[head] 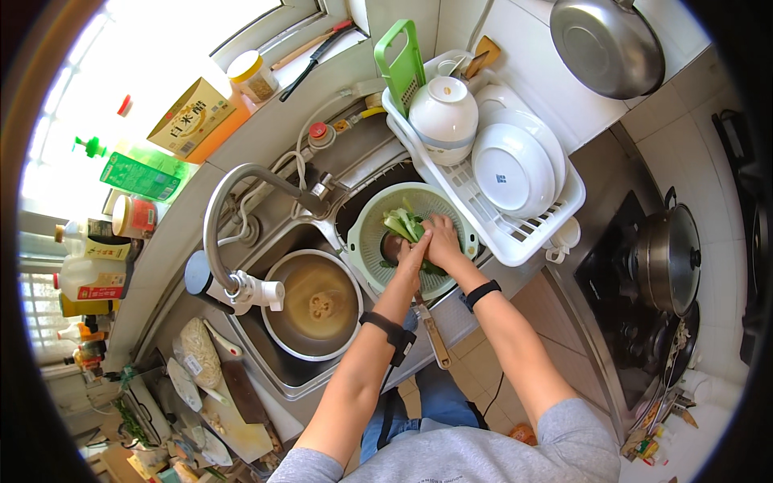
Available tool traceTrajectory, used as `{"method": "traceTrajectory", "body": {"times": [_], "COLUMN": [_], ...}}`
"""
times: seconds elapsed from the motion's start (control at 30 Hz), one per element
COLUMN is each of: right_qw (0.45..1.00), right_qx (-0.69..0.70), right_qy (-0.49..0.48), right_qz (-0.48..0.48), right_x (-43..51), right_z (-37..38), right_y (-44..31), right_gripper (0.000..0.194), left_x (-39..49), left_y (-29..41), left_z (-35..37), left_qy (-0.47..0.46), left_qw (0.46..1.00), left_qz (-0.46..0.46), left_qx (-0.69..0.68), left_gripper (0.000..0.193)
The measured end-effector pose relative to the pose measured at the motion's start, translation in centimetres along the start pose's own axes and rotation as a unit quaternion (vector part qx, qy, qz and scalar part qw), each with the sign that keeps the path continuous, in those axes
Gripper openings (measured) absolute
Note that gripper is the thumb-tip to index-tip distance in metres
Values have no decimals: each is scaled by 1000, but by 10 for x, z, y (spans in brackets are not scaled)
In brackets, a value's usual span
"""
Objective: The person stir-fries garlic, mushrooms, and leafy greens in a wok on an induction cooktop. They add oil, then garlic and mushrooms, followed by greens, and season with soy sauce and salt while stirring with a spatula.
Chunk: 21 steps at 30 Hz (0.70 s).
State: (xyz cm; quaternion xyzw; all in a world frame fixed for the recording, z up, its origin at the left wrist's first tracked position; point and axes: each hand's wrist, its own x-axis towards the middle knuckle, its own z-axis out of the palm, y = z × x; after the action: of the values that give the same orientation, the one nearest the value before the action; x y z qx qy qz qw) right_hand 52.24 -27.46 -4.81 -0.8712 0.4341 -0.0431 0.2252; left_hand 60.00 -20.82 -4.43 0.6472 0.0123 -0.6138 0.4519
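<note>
My left hand and my right hand meet over the light green colander, which sits in the right sink basin. Green leafy vegetables pass beneath both hands, pale stalks towards the tap and dark leaves below my palms. My fingers close around them, partly hidden. Something brown and round shows by my left hand; I cannot tell what it is. In the left basin, a metal bowl holds cloudy brownish water and a pale piece with holes, like a lotus root slice.
A curved tap arches over the left basin. Crockery fills a white dish rack beside the colander. A wooden-handled tool juts over the counter's front edge. A lidded pot stands on the stove; a cutting board lies at left.
</note>
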Motion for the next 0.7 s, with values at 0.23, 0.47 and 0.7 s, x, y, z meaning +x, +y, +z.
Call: {"method": "traceTrajectory", "body": {"times": [0.23, 0.47, 0.7], "right_qw": [994, 989, 900], "right_qx": [98, 56, 426], "right_qy": [-52, 2, -75], "right_qz": [-16, -134, -54], "right_x": [-18, -67, -56], "right_z": [-7, -37, -56], "right_y": [-20, -56, -37], "right_gripper": [35, 43, 18], "left_x": [-4, -12, -23], "left_y": [3, -6, -7], "left_z": [2, -31, -54], "left_qy": [-25, -113, -9], "left_qw": [981, 935, 950], "left_qz": [13, -104, -74], "left_qx": [-192, -319, -304], "left_gripper": [78, 24, 27]}}
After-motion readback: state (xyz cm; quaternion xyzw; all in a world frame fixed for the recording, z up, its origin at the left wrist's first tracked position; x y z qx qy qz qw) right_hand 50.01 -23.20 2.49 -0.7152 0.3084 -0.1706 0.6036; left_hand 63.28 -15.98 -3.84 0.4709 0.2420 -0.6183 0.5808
